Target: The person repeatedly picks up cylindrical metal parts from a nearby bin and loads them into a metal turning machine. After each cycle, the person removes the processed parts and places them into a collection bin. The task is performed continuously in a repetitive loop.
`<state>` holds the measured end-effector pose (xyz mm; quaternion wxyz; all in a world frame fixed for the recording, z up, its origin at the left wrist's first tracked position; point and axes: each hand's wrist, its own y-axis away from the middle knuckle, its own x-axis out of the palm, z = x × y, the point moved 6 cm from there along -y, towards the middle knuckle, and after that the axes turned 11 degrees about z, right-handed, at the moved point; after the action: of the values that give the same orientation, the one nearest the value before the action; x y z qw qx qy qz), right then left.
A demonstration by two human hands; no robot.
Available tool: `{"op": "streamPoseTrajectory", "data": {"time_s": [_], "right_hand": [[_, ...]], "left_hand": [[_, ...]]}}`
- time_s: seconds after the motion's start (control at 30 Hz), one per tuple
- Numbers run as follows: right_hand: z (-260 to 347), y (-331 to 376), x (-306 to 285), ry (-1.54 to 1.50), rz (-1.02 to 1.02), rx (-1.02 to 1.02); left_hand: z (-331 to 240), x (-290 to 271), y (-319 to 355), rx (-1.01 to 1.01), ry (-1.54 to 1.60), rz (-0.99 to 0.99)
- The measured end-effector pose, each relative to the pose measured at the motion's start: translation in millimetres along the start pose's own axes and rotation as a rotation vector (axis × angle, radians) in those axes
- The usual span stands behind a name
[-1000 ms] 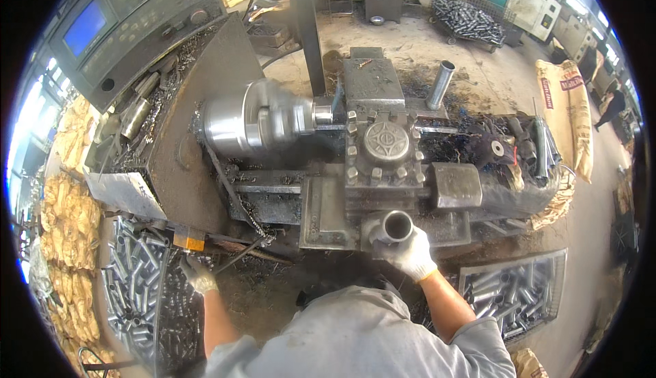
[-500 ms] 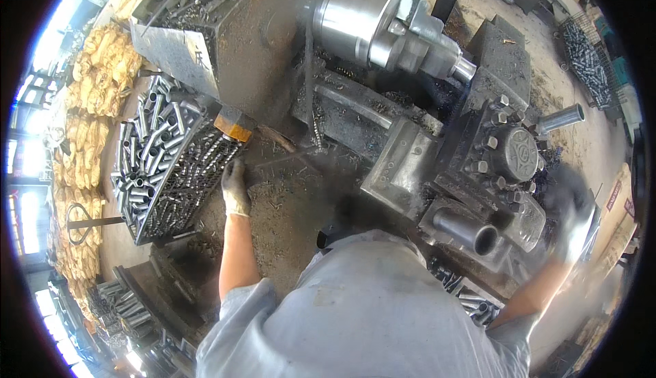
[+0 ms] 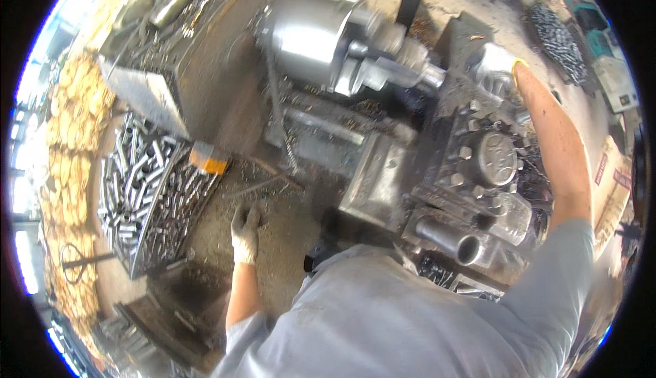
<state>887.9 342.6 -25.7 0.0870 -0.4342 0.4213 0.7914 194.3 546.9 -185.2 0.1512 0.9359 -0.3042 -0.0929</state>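
My left hand (image 3: 244,236), in a pale work glove, hangs over the floor beside a mesh bin (image 3: 158,224) of cut metal tubes (image 3: 133,197). Its fingers point forward, slightly apart, and nothing shows in them. My right hand (image 3: 493,69), in a white glove with a yellow cuff, is stretched far forward over the lathe carriage, behind the bolted tool post (image 3: 495,159). Motion smears its fingers, so a hold cannot be made out. To its left is the shiny lathe chuck (image 3: 311,43), with a short bright workpiece end (image 3: 432,76) sticking out.
A thick hollow tube (image 3: 447,238) sits on the near side of the tool post. The headstock (image 3: 225,57) rises at left, chips and parts on top. Yellow sacks (image 3: 72,193) line the far left. A heap of small metal parts (image 3: 557,43) lies at far right, above a cardboard box (image 3: 611,180).
My right hand has swung from the near right side forward and left, past the tool post. My left hand has drawn back a little from the bin. The view has shifted.
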Motion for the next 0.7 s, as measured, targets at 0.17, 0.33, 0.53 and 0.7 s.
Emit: {"op": "streamPoseTrajectory", "data": {"time_s": [0.17,0.33,0.53,0.7], "right_hand": [[-74.8,87.5,-114.4,0.219,-0.940,0.536],[93.3,39.4,11.2,0.246,-0.070,-0.159],[101.8,3.9,62.3,0.132,0.438,-0.115],[105.5,-2.9,53.2,-0.021,0.443,-0.403]], "left_hand": [[-44.0,25.4,-13.6,0.121,-0.233,0.033],[-223.4,138.9,-68.3,0.851,-0.800,-0.014],[-289.2,233.1,-155.6,0.963,-1.411,0.152],[-303.7,227.3,-172.2,1.220,-1.159,-0.011]]}}
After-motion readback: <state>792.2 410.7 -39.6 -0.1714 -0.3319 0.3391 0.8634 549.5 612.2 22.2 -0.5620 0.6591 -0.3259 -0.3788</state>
